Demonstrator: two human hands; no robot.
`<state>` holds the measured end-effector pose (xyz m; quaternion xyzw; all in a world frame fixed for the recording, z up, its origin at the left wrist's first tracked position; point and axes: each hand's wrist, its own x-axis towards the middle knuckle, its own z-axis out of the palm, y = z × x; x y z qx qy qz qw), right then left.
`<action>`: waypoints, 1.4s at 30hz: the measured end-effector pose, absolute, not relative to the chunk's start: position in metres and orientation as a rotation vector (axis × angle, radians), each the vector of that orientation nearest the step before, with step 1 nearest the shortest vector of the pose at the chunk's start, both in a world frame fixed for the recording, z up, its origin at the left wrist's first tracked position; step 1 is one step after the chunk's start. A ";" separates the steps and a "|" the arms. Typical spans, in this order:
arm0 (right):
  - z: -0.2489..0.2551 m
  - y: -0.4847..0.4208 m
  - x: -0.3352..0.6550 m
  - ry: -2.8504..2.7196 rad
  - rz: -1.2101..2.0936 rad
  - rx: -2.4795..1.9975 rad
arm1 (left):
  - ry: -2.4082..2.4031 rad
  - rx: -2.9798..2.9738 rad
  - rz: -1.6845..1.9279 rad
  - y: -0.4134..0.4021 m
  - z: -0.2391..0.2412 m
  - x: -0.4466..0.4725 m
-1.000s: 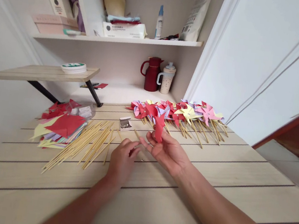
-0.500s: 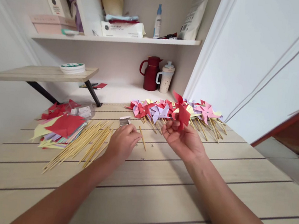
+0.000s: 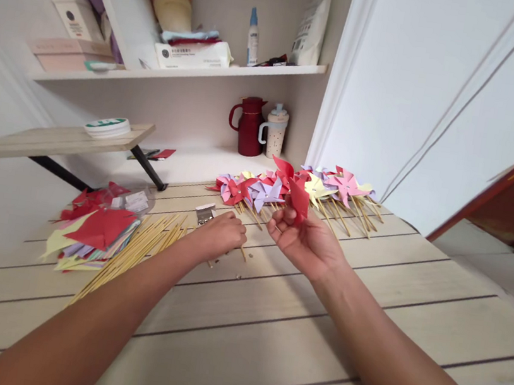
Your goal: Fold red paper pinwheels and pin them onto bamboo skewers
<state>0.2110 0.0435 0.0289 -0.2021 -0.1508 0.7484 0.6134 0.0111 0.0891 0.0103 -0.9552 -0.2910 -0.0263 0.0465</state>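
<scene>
My right hand [image 3: 304,244] is closed, palm up, with thumb and fingers pinching a red paper pinwheel [image 3: 298,199] upright above the table. My left hand [image 3: 226,234] is low over the tabletop with its fingers curled together. The end of a short wooden stick [image 3: 243,254] shows below those fingers; whether they grip it is hidden. Just behind the left hand stands a small opened box [image 3: 205,212]. A few tiny metal pieces [image 3: 239,276] lie on the boards between my hands.
Finished pinwheels on sticks [image 3: 266,192] are heaped at the back. Thin wooden sticks [image 3: 134,250] lie to the left, beside stacked coloured paper [image 3: 101,228]. A raised wooden stand [image 3: 54,137] is at the left. A red jug [image 3: 251,126] and a cup [image 3: 275,133] stand behind.
My left hand has shifted slightly right, now covering most of the short stick. The right hand still holds the red pinwheel, turned a little. The camera view has swung slightly right.
</scene>
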 end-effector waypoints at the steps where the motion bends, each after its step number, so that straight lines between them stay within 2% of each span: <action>1: 0.030 0.043 0.211 -0.345 1.729 -0.461 | -0.873 -2.916 -0.075 0.090 0.010 0.013; 10: 0.030 0.045 0.213 -0.317 1.737 -0.476 | -0.922 -2.895 -0.171 0.094 0.002 0.010; 21: 0.005 0.060 0.205 -0.219 1.577 -0.519 | -1.439 -2.600 -0.681 0.078 0.016 0.029; 42: 0.010 0.062 0.199 -0.015 1.592 -0.427 | -1.531 -2.797 -1.023 0.074 -0.007 0.066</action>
